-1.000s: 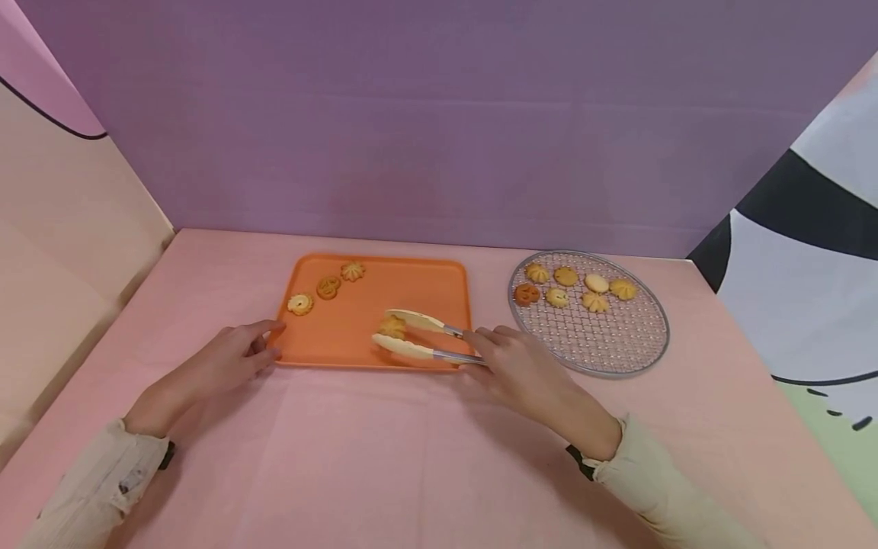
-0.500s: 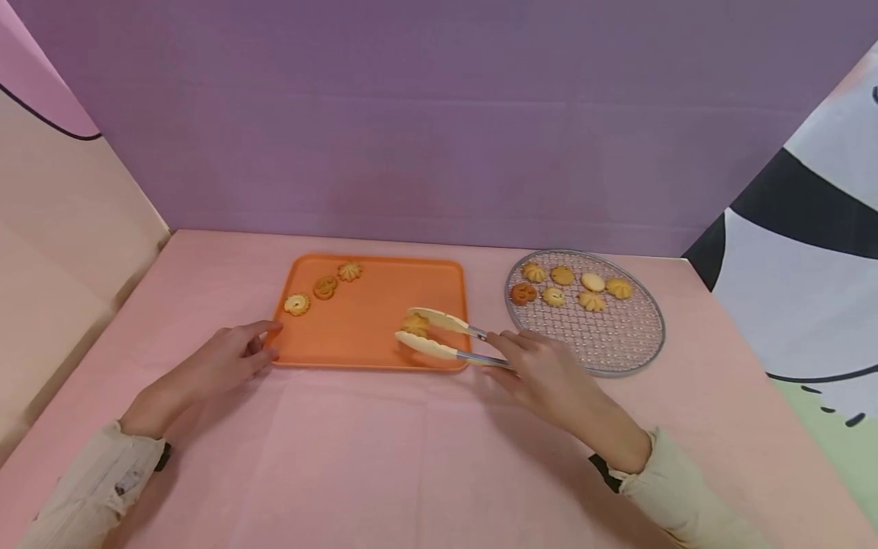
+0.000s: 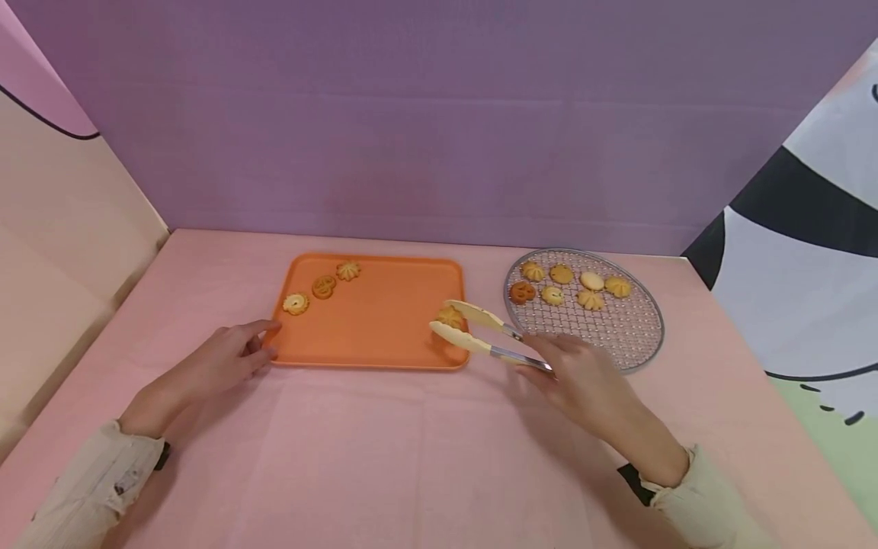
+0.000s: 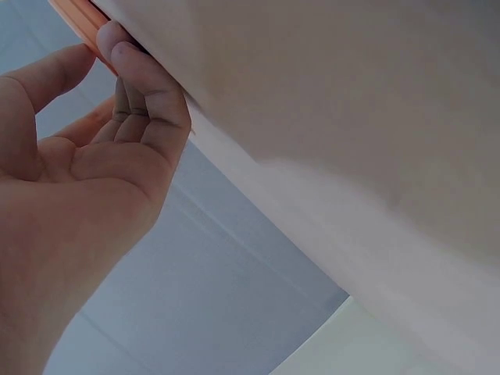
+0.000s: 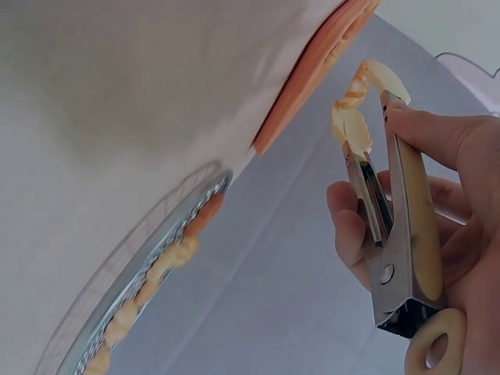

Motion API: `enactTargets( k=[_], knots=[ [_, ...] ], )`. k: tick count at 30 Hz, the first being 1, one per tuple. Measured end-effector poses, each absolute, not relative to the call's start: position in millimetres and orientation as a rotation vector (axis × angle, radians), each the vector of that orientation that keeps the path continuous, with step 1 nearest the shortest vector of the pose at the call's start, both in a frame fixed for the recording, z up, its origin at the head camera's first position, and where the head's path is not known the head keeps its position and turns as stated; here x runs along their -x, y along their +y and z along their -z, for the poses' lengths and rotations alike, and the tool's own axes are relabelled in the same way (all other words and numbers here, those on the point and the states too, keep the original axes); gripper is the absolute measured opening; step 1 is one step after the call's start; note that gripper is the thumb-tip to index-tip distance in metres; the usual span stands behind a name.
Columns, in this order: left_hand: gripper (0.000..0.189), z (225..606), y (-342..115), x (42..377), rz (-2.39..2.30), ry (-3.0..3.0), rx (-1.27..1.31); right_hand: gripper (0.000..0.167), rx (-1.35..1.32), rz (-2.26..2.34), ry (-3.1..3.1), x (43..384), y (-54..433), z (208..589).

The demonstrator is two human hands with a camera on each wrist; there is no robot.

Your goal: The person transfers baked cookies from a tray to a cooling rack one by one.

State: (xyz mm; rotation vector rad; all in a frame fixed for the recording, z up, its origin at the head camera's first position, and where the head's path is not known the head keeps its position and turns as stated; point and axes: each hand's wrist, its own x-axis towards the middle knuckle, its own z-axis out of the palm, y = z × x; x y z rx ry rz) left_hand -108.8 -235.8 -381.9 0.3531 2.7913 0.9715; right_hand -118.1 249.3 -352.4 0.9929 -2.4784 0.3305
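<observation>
My right hand (image 3: 586, 381) grips metal tongs (image 3: 517, 357) with cream scalloped tips. Between those tips is a golden ridged cookie (image 3: 450, 316), held over the right end of the orange tray (image 3: 370, 324); a shadow shows beneath it. In the right wrist view the cookie (image 5: 357, 86) sits pinched at the tongs' far end, the thumb on one arm and curled fingers on the other. My left hand (image 3: 219, 362) holds the tray's left edge near its front corner, and the left wrist view shows thumb and fingertips at the orange rim (image 4: 82, 27).
Left on the tray are a round cookie (image 3: 296, 303), a pretzel-shaped cookie (image 3: 324, 287) and a star-shaped one (image 3: 348, 271). A round wire rack (image 3: 620, 328) stands to the right with several cookies along its back half. A purple wall (image 3: 425, 152) rises behind the pink table (image 3: 357, 442).
My right hand has moved right, carrying the tongs and the ridged cookie from the tray's middle to its right end. The left hand stays at the tray edge.
</observation>
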Motion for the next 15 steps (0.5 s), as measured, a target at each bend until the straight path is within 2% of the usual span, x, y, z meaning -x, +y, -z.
enactTargets(
  k=[15],
  knots=[
    [0.051, 382.1, -236.1, 108.7, -0.977, 2.782, -0.354, 0.043, -0.906, -0.312, -2.455, 113.9, 279.4, 349.3]
  ],
)
